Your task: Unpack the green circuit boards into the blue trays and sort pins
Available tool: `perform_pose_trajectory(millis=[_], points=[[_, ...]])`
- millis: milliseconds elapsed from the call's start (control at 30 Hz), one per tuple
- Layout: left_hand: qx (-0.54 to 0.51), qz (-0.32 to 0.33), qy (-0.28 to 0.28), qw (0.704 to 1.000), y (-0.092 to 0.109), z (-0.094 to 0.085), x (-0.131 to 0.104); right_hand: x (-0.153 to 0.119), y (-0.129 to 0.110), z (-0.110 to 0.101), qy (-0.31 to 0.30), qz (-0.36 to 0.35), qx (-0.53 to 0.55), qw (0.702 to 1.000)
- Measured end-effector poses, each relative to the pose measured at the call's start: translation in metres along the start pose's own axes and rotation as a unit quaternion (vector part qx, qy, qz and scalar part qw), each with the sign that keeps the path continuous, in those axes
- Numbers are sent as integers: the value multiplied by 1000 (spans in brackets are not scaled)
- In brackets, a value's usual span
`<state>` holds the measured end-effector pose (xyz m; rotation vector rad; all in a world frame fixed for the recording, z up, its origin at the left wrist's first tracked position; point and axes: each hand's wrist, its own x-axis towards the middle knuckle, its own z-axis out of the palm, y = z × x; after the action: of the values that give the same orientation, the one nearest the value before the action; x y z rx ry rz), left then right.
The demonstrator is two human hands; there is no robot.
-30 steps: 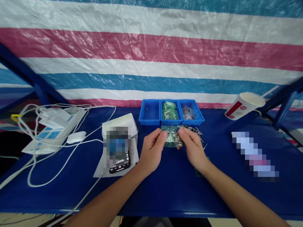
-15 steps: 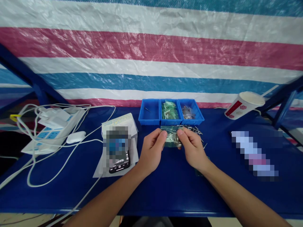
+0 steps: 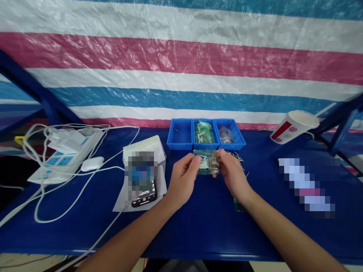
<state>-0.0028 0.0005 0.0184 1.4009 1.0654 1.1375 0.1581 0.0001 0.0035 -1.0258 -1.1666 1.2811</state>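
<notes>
Between my two hands is a small clear greenish plastic bag (image 3: 208, 161) with several thin silvery metal pieces inside, perhaps rivets or nails. My left hand (image 3: 184, 175) pinches its left side, thumb on top. At the right side, my right hand (image 3: 233, 174) grips the bag by its upper corner. Loose metal pieces (image 3: 237, 156) lie on the blue table just behind my right hand, which partly covers them. Under my right wrist, part of another green bag (image 3: 239, 205) shows.
Three joined blue bins (image 3: 180, 145) stand behind my hands: one small metal piece, green packets, clear packets. On the left are a phone (image 3: 144, 194) on paper, an earbud case (image 3: 92, 163), and a power strip (image 3: 56, 162) with cables. A paper cup (image 3: 295, 126) stands right.
My right thumb has shifted up toward the bag's upper right corner, uncovering more of the metal pieces inside. My left hand keeps its hold.
</notes>
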Motion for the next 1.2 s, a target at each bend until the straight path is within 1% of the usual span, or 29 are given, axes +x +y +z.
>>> perform_pose_trajectory(millis=[100,300,400,500,600,700,800,867,1000,1100,1200], points=[[-1,-9,-7,1000,0,1,0,0,-7,0,0,23,-3,1000],[19,-13,-23,999,2,0,-1,1,-27,1,-58,63,-22,996],[13,-17,-42,999,2,-1,-1,2,-28,-3,-79,72,-29,994],[7,-18,-63,998,3,-2,0,3,-25,-8,-80,79,-31,993],[8,-11,-72,997,4,-2,0,3,-24,-10,-89,86,-28,992],[4,-4,-87,996,4,-2,-1,3,-28,-10,-106,76,-37,991],[5,-2,-93,996,5,-2,-2,3,-33,-11,-110,37,-66,991],[11,-5,-86,996,5,-2,-2,3,-34,-14,-98,16,-88,991],[20,-12,-52,998,3,0,-1,5,-31,-24,-53,13,-141,988],[-7,-24,-26,999,-1,1,0,8,-31,-31,24,-34,-177,983],[-33,-38,-17,999,-3,0,1,13,-34,-37,99,-78,-177,976]])
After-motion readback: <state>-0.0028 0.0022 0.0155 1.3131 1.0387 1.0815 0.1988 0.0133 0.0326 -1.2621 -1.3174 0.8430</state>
